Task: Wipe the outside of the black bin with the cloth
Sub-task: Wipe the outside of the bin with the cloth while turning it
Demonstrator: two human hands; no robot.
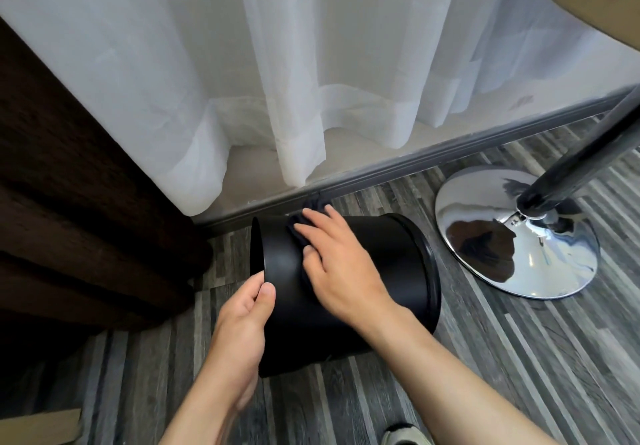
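Note:
A round black bin (391, 271) lies tipped on its side above the grey wood floor, its open mouth facing left and its base to the right. My left hand (242, 316) grips the rim at the mouth, thumb on the outer wall. My right hand (332, 264) presses flat on a dark cloth (311, 207) against the bin's upper side. Most of the cloth is hidden under my palm; only a bunched end shows beyond my fingertips near the baseboard.
A sheer white curtain (277, 80) hangs behind, down to a grey baseboard (398, 167). A dark brown curtain (69, 202) fills the left. A chrome round stand base (512, 236) with a pole stands right of the bin. A shoe tip (405, 436) shows at the bottom.

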